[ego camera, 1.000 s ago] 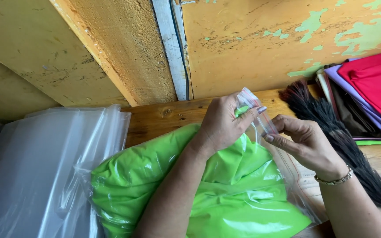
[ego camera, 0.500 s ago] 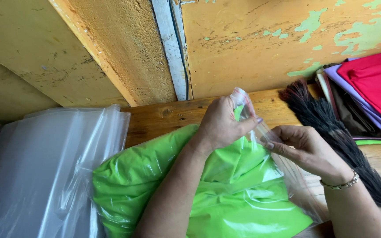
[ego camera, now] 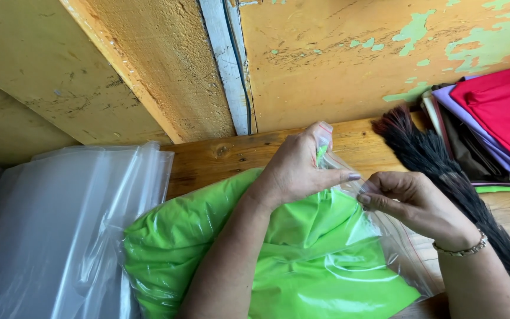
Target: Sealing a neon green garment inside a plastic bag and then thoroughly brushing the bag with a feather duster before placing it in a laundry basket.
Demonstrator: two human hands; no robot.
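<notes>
While you look down from above, the biggest thing before you is the peeling yellow-ochre wall (ego camera: pixel 355 65) at the far side, with flakes of green showing through and a pale grey strip (ego camera: pixel 226 65) running down it. Below it lies the wooden tabletop (ego camera: pixel 219 158), bare only in a band along the far edge. On the left rests a stack of empty clear plastic bags (ego camera: pixel 54 230), lapping against your work. In the middle, near you, sits the bright green folded cloth (ego camera: pixel 302 254), already inside a clear zip bag (ego camera: pixel 396 242) whose mouth points right and far. At the far right you have a pile of folded fabrics (ego camera: pixel 497 112), red on top, violet and dark layers under it, and just beside it a dark bristly brush (ego camera: pixel 444 171) lying slantwise towards the near right.

Your left hand (ego camera: pixel 299 171) reaches across the green cloth and closes over the far corner of the bag's mouth, thumb and fingers pinched on the plastic. Your right hand (ego camera: pixel 411 201) is curled just beside it, fingertips pressed together on the same bag edge, nearly touching the left fingers. A thin beaded bracelet (ego camera: pixel 461 248) circles your right wrist.
</notes>
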